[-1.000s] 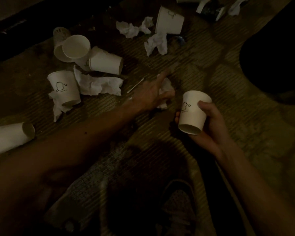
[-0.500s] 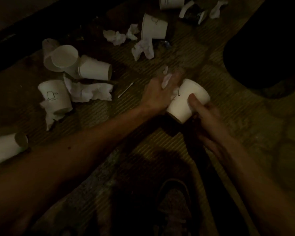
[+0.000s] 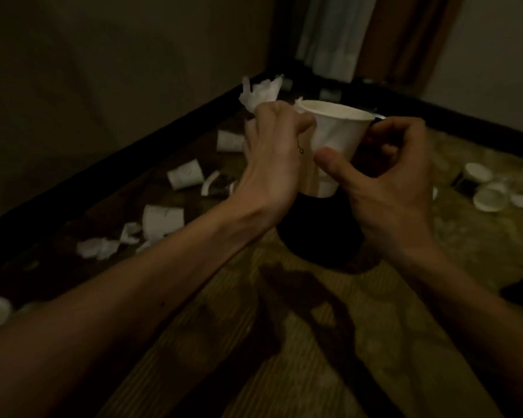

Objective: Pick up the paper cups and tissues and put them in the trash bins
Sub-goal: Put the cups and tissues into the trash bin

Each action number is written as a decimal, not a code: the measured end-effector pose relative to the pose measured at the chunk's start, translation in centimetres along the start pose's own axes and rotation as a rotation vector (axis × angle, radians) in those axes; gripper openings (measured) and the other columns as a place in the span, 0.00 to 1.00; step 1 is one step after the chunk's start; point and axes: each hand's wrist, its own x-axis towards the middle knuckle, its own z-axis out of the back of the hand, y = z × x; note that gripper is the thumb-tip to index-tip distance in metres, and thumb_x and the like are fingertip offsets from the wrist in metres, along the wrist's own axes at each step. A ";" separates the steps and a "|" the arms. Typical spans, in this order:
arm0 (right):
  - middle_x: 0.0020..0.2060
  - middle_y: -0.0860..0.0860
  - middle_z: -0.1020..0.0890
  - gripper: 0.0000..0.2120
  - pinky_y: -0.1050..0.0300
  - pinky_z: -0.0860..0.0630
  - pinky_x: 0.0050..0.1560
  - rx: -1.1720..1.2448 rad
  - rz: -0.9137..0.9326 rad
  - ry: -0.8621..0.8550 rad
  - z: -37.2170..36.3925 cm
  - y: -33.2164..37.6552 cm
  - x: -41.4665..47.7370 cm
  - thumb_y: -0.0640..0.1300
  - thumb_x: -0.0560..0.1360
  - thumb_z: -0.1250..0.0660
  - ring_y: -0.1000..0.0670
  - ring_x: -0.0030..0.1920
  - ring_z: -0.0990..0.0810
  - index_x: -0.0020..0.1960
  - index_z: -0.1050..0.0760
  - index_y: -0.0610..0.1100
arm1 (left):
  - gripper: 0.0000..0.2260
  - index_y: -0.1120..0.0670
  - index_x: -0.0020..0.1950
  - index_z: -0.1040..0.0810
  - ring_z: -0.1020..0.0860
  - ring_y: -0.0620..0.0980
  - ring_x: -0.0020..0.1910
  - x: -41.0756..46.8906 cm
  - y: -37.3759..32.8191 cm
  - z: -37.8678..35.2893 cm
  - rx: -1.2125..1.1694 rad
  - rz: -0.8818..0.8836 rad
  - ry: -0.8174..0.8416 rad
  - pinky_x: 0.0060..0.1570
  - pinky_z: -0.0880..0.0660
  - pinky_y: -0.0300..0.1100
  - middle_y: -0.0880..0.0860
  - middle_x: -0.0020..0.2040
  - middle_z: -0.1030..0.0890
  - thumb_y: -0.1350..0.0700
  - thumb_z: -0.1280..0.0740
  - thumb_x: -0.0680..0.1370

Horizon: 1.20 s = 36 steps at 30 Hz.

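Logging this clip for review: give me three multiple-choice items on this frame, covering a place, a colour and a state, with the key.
1. Where is the cup?
A. on the floor
B. in the air, in a hand
C. on a shelf

2. What colour is the tissue?
A. white
B. blue
C. red

3. How does the cup stand?
A. upside down
B. on its side
C. upright, mouth up

Key:
1. B: the right hand grips it, with the dark bin showing below.
2. A: the wad gripped by the left hand is white.
3. C: its open rim faces up.
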 end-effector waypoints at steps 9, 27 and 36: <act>0.46 0.62 0.25 0.24 0.70 0.24 0.39 -0.207 -0.099 -0.087 6.3 -7.3 7.7 0.58 0.67 0.24 0.70 0.46 0.24 0.52 0.36 0.54 | 0.08 0.46 0.47 0.32 0.33 0.54 0.61 11.8 1.2 -10.1 0.171 -0.025 0.240 0.62 0.33 0.54 0.47 0.53 0.31 0.49 0.48 0.83; 0.49 0.52 0.25 0.15 0.60 0.31 0.50 -0.476 -0.029 -0.003 6.5 -9.3 3.5 0.57 0.72 0.32 0.51 0.55 0.27 0.42 0.28 0.46 | 0.10 0.51 0.62 0.23 0.22 0.46 0.54 13.8 3.5 -5.1 0.786 -0.222 0.476 0.44 0.27 0.32 0.49 0.56 0.21 0.54 0.40 0.83; 0.35 0.56 0.25 0.12 0.65 0.27 0.33 0.011 -0.099 0.499 -5.8 -4.1 -14.2 0.59 0.66 0.32 0.55 0.34 0.24 0.45 0.30 0.56 | 0.12 0.52 0.38 0.23 0.27 0.41 0.32 -0.8 0.3 9.8 1.221 -0.149 0.766 0.34 0.32 0.41 0.47 0.34 0.23 0.47 0.37 0.77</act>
